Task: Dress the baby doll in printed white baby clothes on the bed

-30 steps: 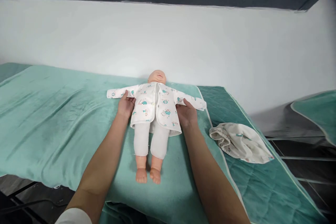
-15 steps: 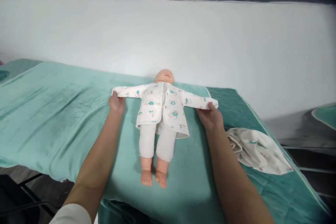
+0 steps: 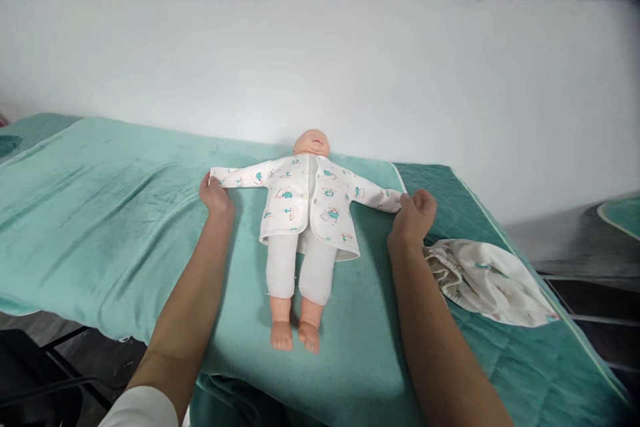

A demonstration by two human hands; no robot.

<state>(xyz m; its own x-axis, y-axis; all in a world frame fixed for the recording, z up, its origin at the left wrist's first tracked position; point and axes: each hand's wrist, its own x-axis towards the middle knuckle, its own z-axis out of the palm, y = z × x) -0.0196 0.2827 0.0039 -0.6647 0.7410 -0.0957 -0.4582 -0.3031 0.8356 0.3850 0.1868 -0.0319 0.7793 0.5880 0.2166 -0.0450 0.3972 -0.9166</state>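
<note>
Between left grip (image 3: pixel 216 196) and right grip (image 3: pixel 414 219) | printed jacket (image 3: pixel 286 203) | each pinching a cuff (image 3: pixel 394 200)

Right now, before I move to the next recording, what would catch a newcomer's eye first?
Probably the doll, lying face up mid-picture on the green blanket. Next, its patterned jacket, front parted, sleeves spread wide, with the left hand and right hand each at a cuff. Then the crumpled cloth beside the right forearm.
</note>
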